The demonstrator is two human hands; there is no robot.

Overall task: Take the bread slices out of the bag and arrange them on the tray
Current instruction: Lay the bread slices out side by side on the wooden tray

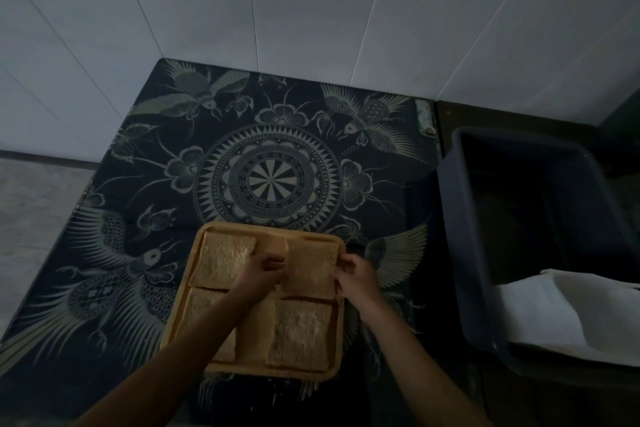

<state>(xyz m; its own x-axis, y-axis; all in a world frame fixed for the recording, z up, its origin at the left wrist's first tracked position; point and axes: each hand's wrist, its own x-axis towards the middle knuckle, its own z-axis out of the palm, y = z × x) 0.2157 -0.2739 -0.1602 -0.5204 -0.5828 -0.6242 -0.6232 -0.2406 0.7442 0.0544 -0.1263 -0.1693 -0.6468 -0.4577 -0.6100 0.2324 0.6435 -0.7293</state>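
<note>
Head view, dim light: a square, light wooden tray point(341, 305) lies on a dark cloth printed with pale birds, flowers and a round central medallion point(266, 180), which covers a table set against a wall of white tiles point(311, 3). Four pale, square bread slices lie on the tray in a two-by-two grid. The far-left slice point(221, 260) and the near-right slice point(299, 336) lie flat and untouched; the near-left slice point(201, 308) is largely hidden under the left forearm. Both hands meet at the far-right slice point(310, 267): the left hand point(259, 270) has its fingers curled on that slice's left edge, and the right hand point(353, 274) pinches its right edge with bent fingers. Whether the slice is lifted or lying flat cannot be told. To the right of the table stands a dark grey rectangular plastic tub point(460, 218), and a crumpled white bag or wrapper point(554, 315) rests in its near end.
</note>
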